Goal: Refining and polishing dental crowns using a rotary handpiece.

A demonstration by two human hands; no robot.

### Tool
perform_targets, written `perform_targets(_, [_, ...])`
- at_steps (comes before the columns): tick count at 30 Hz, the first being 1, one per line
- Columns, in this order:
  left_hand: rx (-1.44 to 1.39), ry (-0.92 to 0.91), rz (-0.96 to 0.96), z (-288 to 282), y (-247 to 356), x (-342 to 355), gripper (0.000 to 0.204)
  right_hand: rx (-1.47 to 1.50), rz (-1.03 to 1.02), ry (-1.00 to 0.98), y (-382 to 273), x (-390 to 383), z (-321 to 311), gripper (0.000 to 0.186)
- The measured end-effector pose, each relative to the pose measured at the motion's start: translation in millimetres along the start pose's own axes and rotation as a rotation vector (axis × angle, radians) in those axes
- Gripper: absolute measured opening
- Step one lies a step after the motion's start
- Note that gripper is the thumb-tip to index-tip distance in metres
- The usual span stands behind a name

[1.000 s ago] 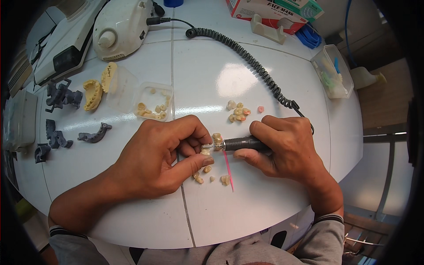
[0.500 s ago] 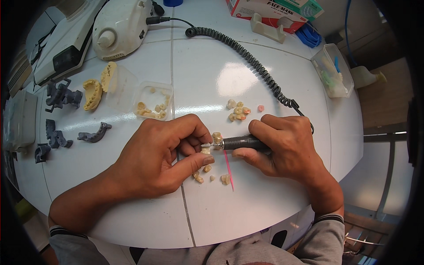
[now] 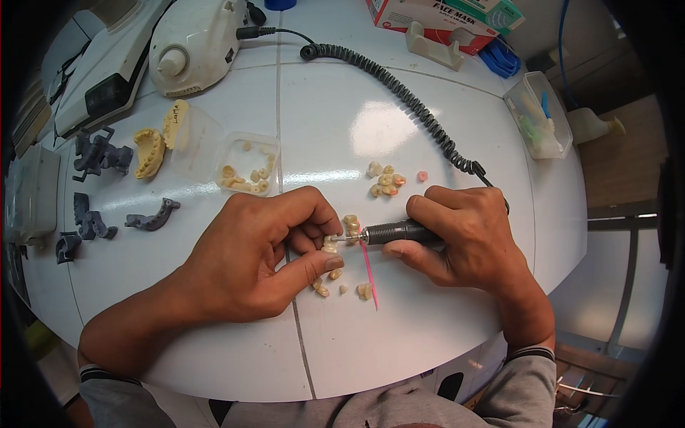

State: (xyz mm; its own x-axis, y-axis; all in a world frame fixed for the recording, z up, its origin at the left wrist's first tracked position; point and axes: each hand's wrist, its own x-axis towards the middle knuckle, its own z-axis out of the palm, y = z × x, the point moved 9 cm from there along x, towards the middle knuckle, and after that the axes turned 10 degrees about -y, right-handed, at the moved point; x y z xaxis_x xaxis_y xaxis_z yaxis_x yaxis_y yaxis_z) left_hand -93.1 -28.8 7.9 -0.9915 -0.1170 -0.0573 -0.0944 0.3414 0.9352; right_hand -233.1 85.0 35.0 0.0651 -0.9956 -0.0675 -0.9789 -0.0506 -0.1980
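Note:
My left hand [image 3: 275, 250] pinches a small tooth-coloured dental crown [image 3: 330, 245] between thumb and fingers. My right hand [image 3: 464, 239] is wrapped round a black rotary handpiece [image 3: 399, 232], and its thin metal bit points left, with the tip at the crown. Whether the tip touches the crown is hard to tell. Behind the bit lies another crown piece [image 3: 351, 222], beside a thin pink stick [image 3: 369, 274]. Several loose crowns [image 3: 364, 290] lie just below the hands. Farther back sits a cluster of crowns [image 3: 387, 181], with a pink piece [image 3: 422, 175] to its right.
A coiled black cord [image 3: 399, 89] runs from the white control box [image 3: 193, 53] to the handpiece. At left are an open clear plastic box [image 3: 275, 143] holding crowns, a yellow dental model [image 3: 148, 152] and grey printed models [image 3: 89, 217]. A clear tub [image 3: 539, 135] stands at far right.
My right hand and the handpiece have shifted slightly right, drawing the bit back a little along the crown. The left hand is almost still and keeps its pinch.

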Motion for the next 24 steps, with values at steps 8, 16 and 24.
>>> perform_targets(8, [-0.008, 0.0, -0.01, -0.4, -0.9, -0.8, 0.023, 0.004, 0.0, -0.009, 1.4, -0.3, 1.3, 0.048])
perform_targets(16, [0.001, 0.002, -0.003, 0.6, -1.2, -0.1, 0.022, -0.013, -0.009, 0.011, -2.7, 0.4, -0.2, 0.046])
perform_targets(24, [-0.032, -0.001, -0.044, 0.9, -2.7, 0.4, 0.022, -0.025, 0.002, 0.009, -5.0, 1.6, -0.6, 0.046])
